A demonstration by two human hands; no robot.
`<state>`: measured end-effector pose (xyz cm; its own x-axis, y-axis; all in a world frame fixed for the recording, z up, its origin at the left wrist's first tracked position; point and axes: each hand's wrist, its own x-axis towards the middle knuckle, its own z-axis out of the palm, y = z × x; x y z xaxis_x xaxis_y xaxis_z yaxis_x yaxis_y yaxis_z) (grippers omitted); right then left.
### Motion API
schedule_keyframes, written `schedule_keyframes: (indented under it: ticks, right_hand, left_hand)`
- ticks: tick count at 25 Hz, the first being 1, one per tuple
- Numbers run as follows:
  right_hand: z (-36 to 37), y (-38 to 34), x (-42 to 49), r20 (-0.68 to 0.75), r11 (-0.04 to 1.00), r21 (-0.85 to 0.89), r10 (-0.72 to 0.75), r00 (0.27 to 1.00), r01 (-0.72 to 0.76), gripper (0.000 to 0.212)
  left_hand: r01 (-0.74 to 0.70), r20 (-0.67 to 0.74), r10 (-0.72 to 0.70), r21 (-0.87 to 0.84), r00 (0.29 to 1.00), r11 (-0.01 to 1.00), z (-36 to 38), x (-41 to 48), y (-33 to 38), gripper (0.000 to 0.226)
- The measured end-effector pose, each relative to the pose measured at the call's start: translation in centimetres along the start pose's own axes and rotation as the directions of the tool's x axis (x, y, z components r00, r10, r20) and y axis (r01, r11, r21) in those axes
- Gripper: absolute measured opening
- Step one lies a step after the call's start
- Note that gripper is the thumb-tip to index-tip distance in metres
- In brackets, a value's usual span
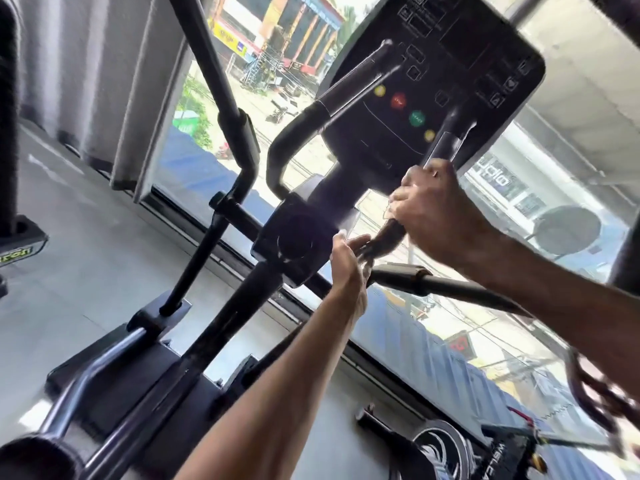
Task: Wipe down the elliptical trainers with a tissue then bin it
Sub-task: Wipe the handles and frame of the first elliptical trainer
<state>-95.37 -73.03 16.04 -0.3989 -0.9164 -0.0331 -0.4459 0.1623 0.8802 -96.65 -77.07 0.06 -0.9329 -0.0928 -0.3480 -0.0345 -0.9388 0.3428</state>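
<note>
Curling round the handlebar (388,233) below the console's (450,64) lower edge: your right hand (440,216) | tissue blurred, likely under those fingers | left hand (346,268) touches the handlebar's lower end, grip unclear | keep tissue wrapped, slide full length.

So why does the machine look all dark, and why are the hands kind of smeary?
Head view: bright daylight through the window behind the machine leaves the console dark, nearly a silhouette; the right hand, curled round the handlebar, and the left hand are smeared by motion blur; the whole picture is tilted.
</note>
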Motion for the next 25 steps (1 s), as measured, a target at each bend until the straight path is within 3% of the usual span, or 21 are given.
schedule_keyframes:
  ticks: [4, 7, 13, 16, 19, 20, 22, 25]
  right_hand:
    - [1.9, 1.5, -0.8, -0.005, 0.973, 0.224, -0.059, 0.998, 0.058, 0.031]
    - [2.1, 0.4, -0.3, 0.021, 0.967, 0.252, -0.052, 0.998, 0.045, 0.029]
    - [1.4, 0.1, 1.2, 0.119, 0.985, 0.17, -0.041, 0.992, 0.021, 0.011]
    - [1.2, -0.4, 1.3, 0.154, 0.981, 0.186, -0.081, 0.985, 0.052, 0.011]
    - [0.6, -1.7, 2.0, 0.211, 0.986, 0.137, -0.128, 0.969, 0.1, 0.033]
    - [0.4, -2.1, 2.4, 0.287, 0.99, 0.103, -0.124, 0.95, 0.098, 0.035]
    - [0.3, -3.3, 3.1, 0.418, 0.994, 0.063, -0.106, 0.902, 0.088, 0.022]
    - [0.7, -5.4, 3.9, 0.456, 0.997, -0.005, -0.069, 0.888, 0.08, 0.013]
  left_hand:
    - [-0.018, -0.013, 0.018, 0.03, 1.0, 0.999, 0.3, -0.1, -0.3, 0.043]
    - [-0.032, -0.022, 0.032, 0.008, 0.999, 0.999, 0.4, -0.1, -0.5, 0.041]
    - [0.005, -0.001, -0.005, -0.015, 1.0, 1.0, -0.1, -0.6, 0.4, 0.039]
    - [0.095, 0.013, -0.094, -0.077, 0.995, 0.993, -0.4, -0.5, 1.4, 0.035]
    - [0.222, -0.014, -0.228, -0.175, 0.974, 0.959, -1.7, 0.7, 1.2, 0.048]
    - [0.254, -0.03, -0.266, -0.213, 0.964, 0.944, -2.0, 0.6, 1.1, 0.053]
    - [0.302, -0.035, -0.327, -0.299, 0.945, 0.905, -2.6, 0.9, 0.4, 0.056]
    - [0.32, 0.024, -0.338, -0.393, 0.941, 0.862, -3.3, 1.3, 0.1, 0.053]
